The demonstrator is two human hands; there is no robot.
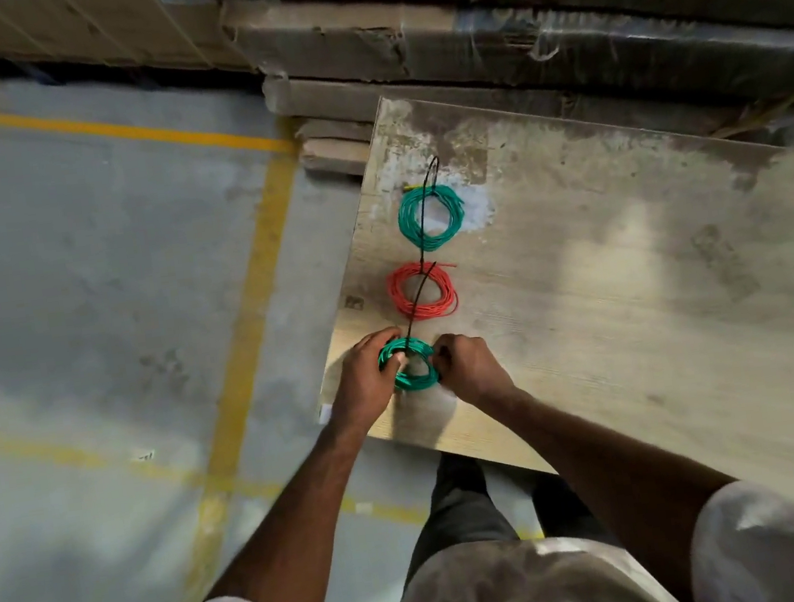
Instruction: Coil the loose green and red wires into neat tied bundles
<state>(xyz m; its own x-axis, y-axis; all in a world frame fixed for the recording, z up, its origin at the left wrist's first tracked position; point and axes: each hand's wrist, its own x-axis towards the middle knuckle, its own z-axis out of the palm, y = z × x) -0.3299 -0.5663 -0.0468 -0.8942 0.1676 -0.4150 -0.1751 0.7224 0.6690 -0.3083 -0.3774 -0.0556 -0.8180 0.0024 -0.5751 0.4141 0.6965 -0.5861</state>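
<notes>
Three wire coils lie in a row on a pale wooden board. The near green coil is held on both sides: my left hand grips its left edge and my right hand pinches its right edge. A thin black tie rises from this coil's top and runs up across the red coil. Beyond that lies the far green coil, with another black tie standing up across it.
The board's left edge and near corner overhang a grey concrete floor marked with yellow lines. Stacked wrapped cardboard packs lie behind the board. My legs stand below the board's near edge.
</notes>
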